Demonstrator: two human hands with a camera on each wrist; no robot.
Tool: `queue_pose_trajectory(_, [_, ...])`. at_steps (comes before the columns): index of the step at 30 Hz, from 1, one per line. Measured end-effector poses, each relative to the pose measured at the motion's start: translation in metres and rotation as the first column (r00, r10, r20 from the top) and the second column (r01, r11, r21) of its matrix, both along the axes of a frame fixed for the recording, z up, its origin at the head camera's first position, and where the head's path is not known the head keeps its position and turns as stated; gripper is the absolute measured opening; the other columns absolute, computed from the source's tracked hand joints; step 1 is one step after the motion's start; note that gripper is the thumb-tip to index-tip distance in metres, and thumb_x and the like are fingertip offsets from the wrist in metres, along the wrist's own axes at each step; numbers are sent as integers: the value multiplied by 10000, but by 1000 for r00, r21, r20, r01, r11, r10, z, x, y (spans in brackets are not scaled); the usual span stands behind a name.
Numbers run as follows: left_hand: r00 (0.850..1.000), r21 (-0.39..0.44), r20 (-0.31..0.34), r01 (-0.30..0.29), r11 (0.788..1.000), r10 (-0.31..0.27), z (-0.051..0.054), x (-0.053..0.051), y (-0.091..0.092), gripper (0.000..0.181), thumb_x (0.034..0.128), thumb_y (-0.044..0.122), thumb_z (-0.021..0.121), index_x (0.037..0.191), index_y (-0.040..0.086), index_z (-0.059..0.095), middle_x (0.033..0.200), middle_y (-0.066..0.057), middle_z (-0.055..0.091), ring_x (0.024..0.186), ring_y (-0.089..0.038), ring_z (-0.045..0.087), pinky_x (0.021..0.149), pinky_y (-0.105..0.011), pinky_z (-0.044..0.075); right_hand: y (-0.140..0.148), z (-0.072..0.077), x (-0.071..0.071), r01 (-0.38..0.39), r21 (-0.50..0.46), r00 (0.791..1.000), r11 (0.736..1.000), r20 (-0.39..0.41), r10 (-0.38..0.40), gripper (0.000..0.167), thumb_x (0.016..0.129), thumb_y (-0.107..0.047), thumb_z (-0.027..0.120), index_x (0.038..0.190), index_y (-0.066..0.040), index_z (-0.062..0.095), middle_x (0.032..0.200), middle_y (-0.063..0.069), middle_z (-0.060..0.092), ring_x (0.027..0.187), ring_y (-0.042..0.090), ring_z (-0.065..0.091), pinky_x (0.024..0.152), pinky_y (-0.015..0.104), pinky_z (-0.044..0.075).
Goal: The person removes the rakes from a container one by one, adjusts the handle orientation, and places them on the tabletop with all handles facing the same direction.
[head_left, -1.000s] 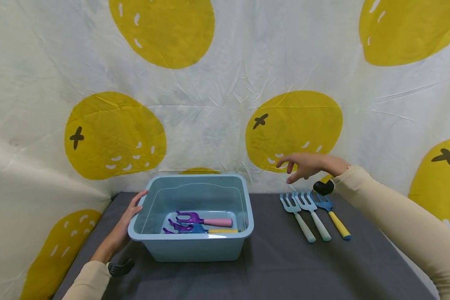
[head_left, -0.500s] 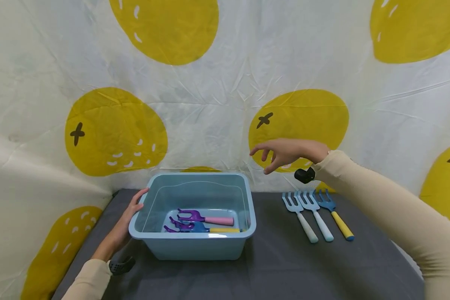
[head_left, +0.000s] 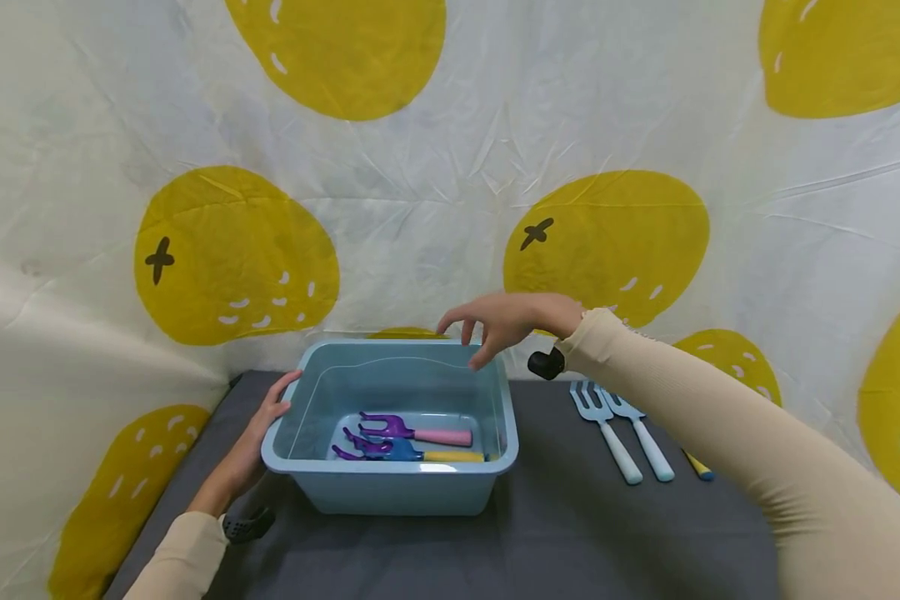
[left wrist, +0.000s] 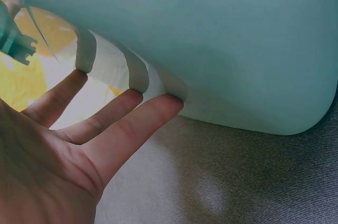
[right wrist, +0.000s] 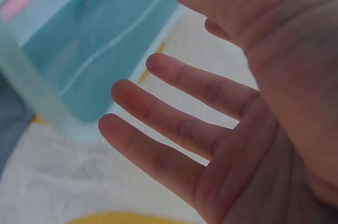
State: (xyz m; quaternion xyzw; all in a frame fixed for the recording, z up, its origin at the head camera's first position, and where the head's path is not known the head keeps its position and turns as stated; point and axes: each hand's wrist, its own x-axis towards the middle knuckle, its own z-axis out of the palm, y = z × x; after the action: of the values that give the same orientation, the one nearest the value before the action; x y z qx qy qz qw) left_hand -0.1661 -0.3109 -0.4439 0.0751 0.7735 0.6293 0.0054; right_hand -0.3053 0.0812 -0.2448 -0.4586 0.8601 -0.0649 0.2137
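Observation:
A light blue tub (head_left: 401, 493) holds a purple fork with a pink handle (head_left: 442, 437), a blue fork with a yellow handle (head_left: 450, 457) and purple tines beside it. At its left rim rests my left hand (head_left: 249, 442); in the left wrist view, straight fingertips of that hand (left wrist: 90, 145) touch the tub's outer wall (left wrist: 227, 39). My right hand (head_left: 513, 319) hovers over the tub's back right corner, holding nothing. Its fingers are spread in the right wrist view, where the hand (right wrist: 211, 139) is beside the tub (right wrist: 95, 65).
On the dark cloth (head_left: 570, 533), right of the tub, lie two light blue forks with pale handles (head_left: 621, 452) (head_left: 654, 450). Beyond them, a yellow handle (head_left: 696, 465) shows partly behind the right sleeve. A white curtain with yellow shapes (head_left: 420, 250) hangs behind.
My right hand has moved left from above the forks on the cloth to the tub's back right corner. The right sleeve now covers part of those forks. My left hand stays at the rim.

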Motion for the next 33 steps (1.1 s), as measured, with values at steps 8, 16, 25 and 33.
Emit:
queue_pose_trajectory(8, [1000,-3,-5,3,1000,-3,4,0,2,583,1100,400,312,1639,292,121,1679,-117,21,1414,-445,216,1112,-714,240,-41,-24,3,-113,60,994,992,-7,113,694,901,-355,799,1508,-284,470,1312,14,647,1203,185,599,967,369,515])
queue_pose_trajectory(16, [1000,-8,-7,3,1000,-3,5,-1,1,593,1093,403,322,1639,294,117,1685,-122,15,1418,-452,217,1111,-736,233,-76,-62,8,-115,136,990,984,100,102,698,870,-438,814,1459,-323,457,1324,-12,601,1131,149,621,907,330,536])
queue_pose_trajectory(25, [1000,11,-5,8,1000,-8,2,0,2,587,1098,397,316,1641,282,125,1688,-112,4,1431,-439,191,1120,-732,205,-101,-113,20,-106,265,955,958,295,24,711,864,-329,840,1440,-345,423,1203,36,649,1004,166,659,891,432,576])
queue_pose_trajectory(33, [1000,13,-3,1,1000,0,1,2,2,582,1098,393,312,1638,277,127,1683,-113,18,1420,-437,212,1120,-718,226,-110,-136,26,-79,397,946,914,318,-56,598,897,-189,807,1352,-400,480,1153,-1,569,982,201,641,827,416,592])
